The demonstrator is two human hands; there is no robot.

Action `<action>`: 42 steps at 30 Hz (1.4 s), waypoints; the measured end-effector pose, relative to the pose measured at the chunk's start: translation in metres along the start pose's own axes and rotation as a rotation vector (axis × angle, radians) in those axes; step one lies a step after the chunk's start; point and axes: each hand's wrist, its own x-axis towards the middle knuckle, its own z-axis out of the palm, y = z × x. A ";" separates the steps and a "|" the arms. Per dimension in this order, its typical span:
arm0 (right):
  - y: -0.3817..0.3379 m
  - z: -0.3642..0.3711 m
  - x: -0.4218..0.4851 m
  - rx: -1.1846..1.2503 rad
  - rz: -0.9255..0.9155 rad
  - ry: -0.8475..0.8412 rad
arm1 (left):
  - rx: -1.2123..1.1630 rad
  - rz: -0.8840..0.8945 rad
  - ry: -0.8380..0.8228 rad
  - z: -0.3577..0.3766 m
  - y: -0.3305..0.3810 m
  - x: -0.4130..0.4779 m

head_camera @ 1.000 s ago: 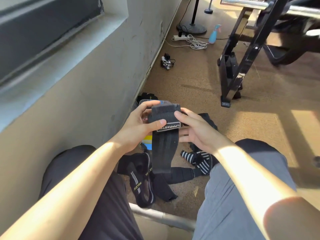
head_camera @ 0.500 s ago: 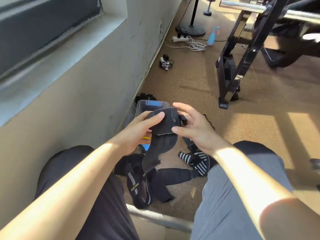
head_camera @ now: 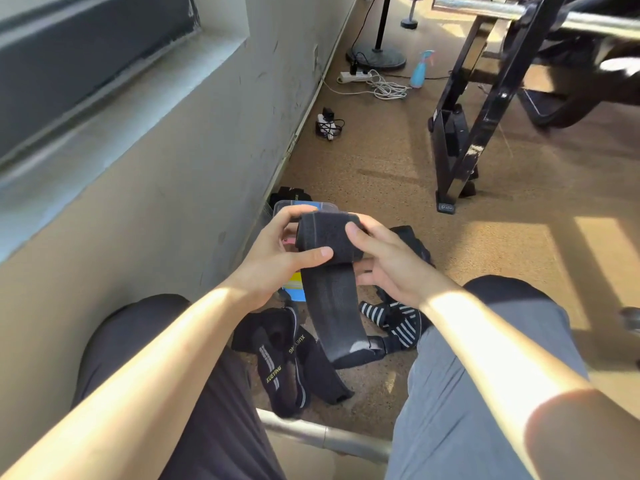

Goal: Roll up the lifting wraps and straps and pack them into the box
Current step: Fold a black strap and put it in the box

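Note:
A dark grey lifting wrap (head_camera: 329,237) is partly rolled between my hands, and its loose tail (head_camera: 337,317) hangs down toward the floor. My left hand (head_camera: 277,251) grips the roll's left end with the thumb across its front. My right hand (head_camera: 388,261) holds the right end with the thumb on top. Behind the roll, a clear plastic box (head_camera: 277,207) sits against the wall, mostly hidden. On the floor between my knees lie black straps with yellow lettering (head_camera: 280,365) and a black-and-white striped wrap (head_camera: 394,320).
A wall (head_camera: 156,202) runs along the left. A black bench frame (head_camera: 460,140) stands on the cork floor ahead to the right. Farther off are a power strip with cables (head_camera: 374,83), a blue spray bottle (head_camera: 420,69) and a fan base (head_camera: 377,57). A metal bar (head_camera: 322,438) crosses under my legs.
The roll has grown thicker as both hands turned it, and the hanging tail is shorter. The white label seen a second ago is now rolled out of sight.

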 end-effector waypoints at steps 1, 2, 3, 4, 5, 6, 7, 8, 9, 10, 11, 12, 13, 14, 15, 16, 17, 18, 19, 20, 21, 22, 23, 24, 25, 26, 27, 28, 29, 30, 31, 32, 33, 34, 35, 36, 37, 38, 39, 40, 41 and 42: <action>0.000 0.000 0.001 0.025 -0.014 0.007 | 0.026 0.007 -0.007 0.000 -0.001 0.001; 0.000 -0.001 0.001 0.049 -0.032 0.011 | 0.029 -0.002 -0.016 0.000 -0.002 0.002; 0.000 -0.001 0.001 0.071 -0.051 0.014 | 0.005 -0.024 -0.027 0.001 -0.002 0.002; 0.000 -0.001 0.001 0.089 -0.072 0.017 | -0.031 -0.061 -0.044 0.001 -0.001 0.003; -0.001 -0.002 0.001 0.099 -0.092 0.020 | -0.059 -0.107 -0.064 0.001 -0.001 0.003; -0.001 -0.002 0.001 0.103 -0.112 0.023 | -0.066 -0.156 -0.083 0.001 0.001 0.004; 0.000 -0.003 0.002 0.101 -0.129 0.031 | -0.052 -0.198 -0.101 0.001 0.002 0.003; 0.001 -0.004 0.003 0.097 -0.140 0.046 | -0.029 -0.227 -0.112 0.001 0.003 0.003; 0.003 -0.005 0.004 0.093 -0.146 0.066 | -0.009 -0.245 -0.115 0.000 0.003 0.003; 0.004 -0.006 0.005 0.084 -0.147 0.085 | -0.001 -0.251 -0.112 0.000 0.003 0.004; 0.005 -0.006 0.006 0.069 -0.147 0.093 | 0.000 -0.248 -0.105 0.000 0.003 0.004; 0.006 -0.006 0.006 0.046 -0.147 0.091 | -0.003 -0.238 -0.096 0.000 0.004 0.004; 0.007 -0.006 0.007 0.017 -0.150 0.080 | -0.014 -0.227 -0.080 0.001 0.004 0.004; 0.008 -0.005 0.007 -0.015 -0.155 0.069 | -0.031 -0.219 -0.060 0.001 0.004 0.004; 0.008 -0.004 0.007 -0.042 -0.161 0.061 | -0.048 -0.214 -0.040 0.001 0.003 0.004; 0.008 -0.004 0.006 -0.062 -0.167 0.058 | -0.065 -0.209 -0.026 0.001 0.002 0.004; 0.008 -0.003 0.006 -0.075 -0.169 0.059 | -0.078 -0.200 -0.016 0.001 0.002 0.004; 0.007 -0.003 0.005 -0.081 -0.166 0.059 | -0.088 -0.186 -0.007 0.001 0.003 0.004; 0.006 -0.003 0.004 -0.074 -0.157 0.054 | -0.097 -0.169 0.002 0.000 0.002 0.005; 0.004 -0.003 0.003 -0.052 -0.139 0.039 | -0.108 -0.147 0.012 -0.001 0.002 0.005; 0.003 -0.003 0.002 -0.020 -0.110 0.017 | -0.122 -0.119 0.020 -0.002 0.002 0.006; 0.001 -0.002 0.001 0.009 -0.070 -0.005 | -0.130 -0.086 0.024 -0.002 0.003 0.005; 0.000 -0.002 0.001 0.024 -0.028 -0.020 | -0.129 -0.055 0.028 -0.002 0.002 0.005; -0.001 -0.001 0.001 0.023 0.009 -0.023 | -0.119 -0.027 0.029 -0.002 0.002 0.005; -0.002 -0.001 0.001 0.015 0.035 -0.018 | -0.106 -0.003 0.029 -0.002 0.001 0.005; -0.002 -0.001 0.001 0.007 0.045 -0.010 | -0.095 0.019 0.027 -0.001 0.000 0.005; -0.002 -0.001 0.001 0.006 0.044 -0.003 | -0.085 0.043 0.020 0.000 -0.001 0.005; -0.002 -0.001 0.001 0.015 0.034 0.005 | -0.071 0.064 0.010 0.000 -0.002 0.005; -0.003 -0.001 0.001 0.035 0.020 0.016 | -0.054 0.075 -0.001 0.001 -0.003 0.006; -0.004 -0.001 0.001 0.066 0.005 0.026 | -0.042 0.078 -0.010 0.001 -0.003 0.006; -0.004 -0.001 0.001 0.101 -0.012 0.034 | -0.040 0.071 -0.022 0.001 -0.003 0.007; -0.005 -0.002 0.001 0.130 -0.028 0.038 | -0.050 0.050 -0.037 0.001 -0.003 0.007; -0.004 -0.003 0.001 0.148 -0.043 0.040 | -0.066 0.014 -0.052 0.001 -0.004 0.008; -0.003 -0.004 0.001 0.160 -0.056 0.044 | -0.077 -0.031 -0.068 0.001 -0.004 0.009; -0.003 -0.004 0.002 0.169 -0.067 0.049 | -0.076 -0.080 -0.076 0.001 -0.003 0.010; -0.002 -0.005 0.002 0.173 -0.077 0.055 | -0.069 -0.132 -0.077 0.000 -0.002 0.010; -0.002 -0.006 0.002 0.172 -0.087 0.059 | -0.062 -0.179 -0.076 0.000 -0.002 0.009; -0.001 -0.006 0.002 0.164 -0.096 0.058 | -0.061 -0.206 -0.075 0.000 -0.001 0.009; 0.000 -0.006 0.002 0.150 -0.102 0.055 | -0.069 -0.211 -0.071 0.000 -0.001 0.009; 0.000 -0.006 0.002 0.126 -0.105 0.048 | -0.085 -0.203 -0.054 0.000 -0.002 0.009; 0.002 -0.006 0.002 0.097 -0.103 0.042 | -0.102 -0.190 -0.030 0.000 -0.002 0.009; 0.002 -0.006 0.003 0.064 -0.098 0.034 | -0.114 -0.170 -0.003 0.000 -0.002 0.010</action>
